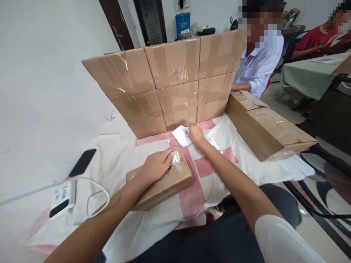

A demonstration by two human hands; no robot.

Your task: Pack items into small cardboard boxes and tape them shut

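Observation:
A small taped cardboard box lies on the cloth close in front of me. My left hand grips its top near the far edge, the thumb beside a shiny strip of clear tape. Further out, my right hand is closed at the edge of a white piece of paper with dark marks on it. The fingertips there are partly hidden. Just beyond the paper stands a wall of stacked cardboard boxes, taped and set in rows.
A long cardboard box lies on the right of the cloth. On the left are a dark phone, a white device and a white cable. A person in a light shirt sits behind the boxes; another wears red.

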